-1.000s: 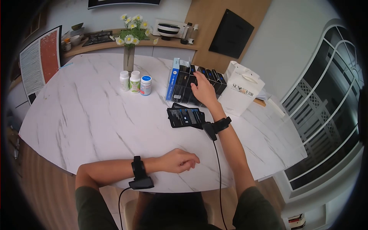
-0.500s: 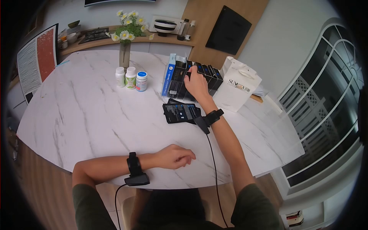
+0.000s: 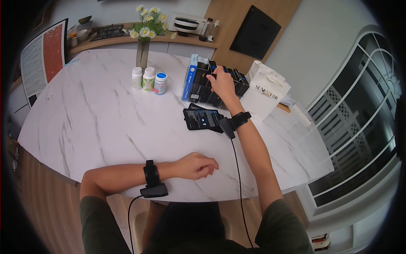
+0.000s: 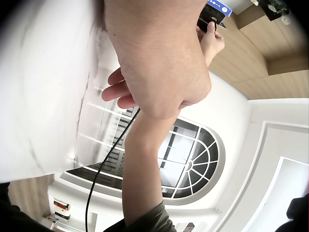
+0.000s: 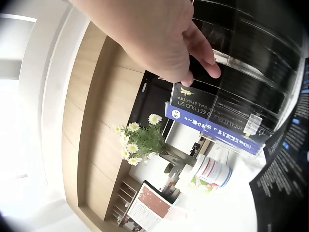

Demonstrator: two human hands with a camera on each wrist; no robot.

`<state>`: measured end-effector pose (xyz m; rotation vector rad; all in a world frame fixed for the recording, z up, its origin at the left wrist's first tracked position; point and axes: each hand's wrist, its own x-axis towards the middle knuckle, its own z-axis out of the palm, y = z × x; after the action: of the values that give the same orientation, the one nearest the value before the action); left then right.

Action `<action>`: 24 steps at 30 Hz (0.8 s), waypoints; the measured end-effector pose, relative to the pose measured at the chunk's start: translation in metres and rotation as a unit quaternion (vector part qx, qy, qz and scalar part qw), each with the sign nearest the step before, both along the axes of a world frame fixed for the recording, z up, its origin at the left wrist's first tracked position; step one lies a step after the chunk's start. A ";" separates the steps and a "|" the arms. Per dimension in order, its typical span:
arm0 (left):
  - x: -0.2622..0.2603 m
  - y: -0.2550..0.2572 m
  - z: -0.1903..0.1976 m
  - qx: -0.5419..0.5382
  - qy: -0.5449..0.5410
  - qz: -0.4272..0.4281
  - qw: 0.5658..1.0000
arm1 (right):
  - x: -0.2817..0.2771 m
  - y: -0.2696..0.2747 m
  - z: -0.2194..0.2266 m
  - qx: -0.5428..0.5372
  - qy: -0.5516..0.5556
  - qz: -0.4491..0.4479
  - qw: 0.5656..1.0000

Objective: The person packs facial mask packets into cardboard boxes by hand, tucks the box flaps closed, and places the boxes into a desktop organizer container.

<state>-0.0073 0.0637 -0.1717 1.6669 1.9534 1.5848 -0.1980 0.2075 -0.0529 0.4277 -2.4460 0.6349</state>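
In the head view, a row of black boxes point(image 3: 202, 86) stands in a clear holder point(image 3: 205, 101), with a blue box point(image 3: 190, 82) at its left end. My right hand point(image 3: 224, 86) is at the top of the row, its thumb and fingers pinching the upper edge of one black box point(image 5: 200, 72). That box is partly hidden by the fingers. In front of the holder, flat black packets point(image 3: 203, 118) lie overlapping on the table. My left hand point(image 3: 196, 166) rests near the table's front edge, fingers loosely curled and holding nothing.
A white paper bag point(image 3: 265, 91) stands right of the holder. Left of it are a white bottle point(image 3: 136, 79), a green-labelled bottle point(image 3: 148, 80) and a blue-capped bottle point(image 3: 160, 83), before a vase point(image 3: 142, 55) of daisies. A cable point(image 3: 237, 178) trails from the right wrist.
My right hand has lifted slightly at the row, and its thumb and fingers have bent in on a black box. The left hand stays in place. The head view has shifted a little.
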 end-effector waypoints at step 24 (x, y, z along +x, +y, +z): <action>-0.010 0.002 0.005 0.127 -0.021 0.238 0.963 | 0.167 0.093 0.079 -0.175 -0.137 0.187 0.957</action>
<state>-0.0175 0.0656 -0.1664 1.2733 2.3376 2.0913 -0.0313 0.3010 0.0265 0.7012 -2.4467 1.3422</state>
